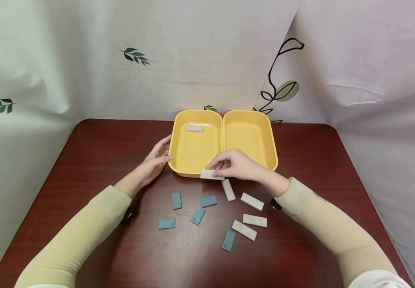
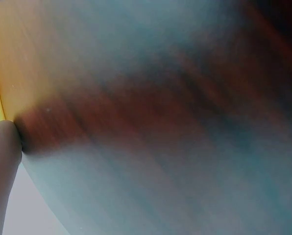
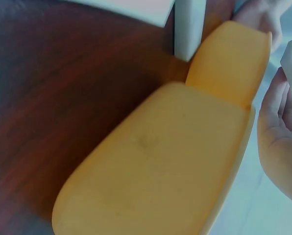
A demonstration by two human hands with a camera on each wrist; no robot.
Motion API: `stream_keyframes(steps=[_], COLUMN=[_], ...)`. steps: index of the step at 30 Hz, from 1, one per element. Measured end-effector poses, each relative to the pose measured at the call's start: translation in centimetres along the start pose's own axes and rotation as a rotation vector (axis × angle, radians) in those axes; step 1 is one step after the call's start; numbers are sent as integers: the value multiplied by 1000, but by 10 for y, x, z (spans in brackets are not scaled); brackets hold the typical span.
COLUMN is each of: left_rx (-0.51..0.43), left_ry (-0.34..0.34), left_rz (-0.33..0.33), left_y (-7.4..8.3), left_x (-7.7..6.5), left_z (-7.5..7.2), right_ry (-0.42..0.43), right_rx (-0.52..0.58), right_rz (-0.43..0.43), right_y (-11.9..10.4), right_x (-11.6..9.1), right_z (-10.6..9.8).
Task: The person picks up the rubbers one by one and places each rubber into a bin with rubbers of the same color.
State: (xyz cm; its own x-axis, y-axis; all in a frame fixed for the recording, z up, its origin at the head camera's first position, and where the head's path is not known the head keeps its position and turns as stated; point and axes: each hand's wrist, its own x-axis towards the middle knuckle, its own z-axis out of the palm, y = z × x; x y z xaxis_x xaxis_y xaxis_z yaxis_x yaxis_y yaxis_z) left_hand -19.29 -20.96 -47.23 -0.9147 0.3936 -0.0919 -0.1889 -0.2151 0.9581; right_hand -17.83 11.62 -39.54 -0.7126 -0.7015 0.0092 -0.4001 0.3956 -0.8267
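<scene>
Tabletop (image 1: 135, 248) bears five blue tiles (image 1: 198, 215), four white tiles (image 1: 244, 230).

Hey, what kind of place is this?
Probably a makeshift tabletop work corner, though the wider room isn't visible. A dark red table is closed in by white sheets printed with leaves, and loose tiles lie in front of a yellow tray.

Six white tiles (image 1: 252, 201); five blue tiles (image 1: 176, 201); two open yellow trays (image 1: 193, 150); one dark reddish-brown table (image 1: 149, 260).
</scene>
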Motion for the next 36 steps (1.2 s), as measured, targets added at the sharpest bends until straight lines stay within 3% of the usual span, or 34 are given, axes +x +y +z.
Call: stream_keyframes(steps=[7, 19, 28, 36], left_rx=[4, 15, 24, 30], left_ry=[3, -2, -13, -18], left_rz=[-5, -6, 7, 3], left_y=[-2, -3, -3, -1], left_x=[-1, -2, 0, 2], left_z=[-1, -2, -4, -2], right_ry=[50, 132, 150, 189], right_rx=[69, 146, 180, 192], right_rz=[94, 147, 152, 206], right_y=[2, 0, -3, 1], right_x=[12, 36, 57, 78], right_z=[-16, -43, -56, -64])
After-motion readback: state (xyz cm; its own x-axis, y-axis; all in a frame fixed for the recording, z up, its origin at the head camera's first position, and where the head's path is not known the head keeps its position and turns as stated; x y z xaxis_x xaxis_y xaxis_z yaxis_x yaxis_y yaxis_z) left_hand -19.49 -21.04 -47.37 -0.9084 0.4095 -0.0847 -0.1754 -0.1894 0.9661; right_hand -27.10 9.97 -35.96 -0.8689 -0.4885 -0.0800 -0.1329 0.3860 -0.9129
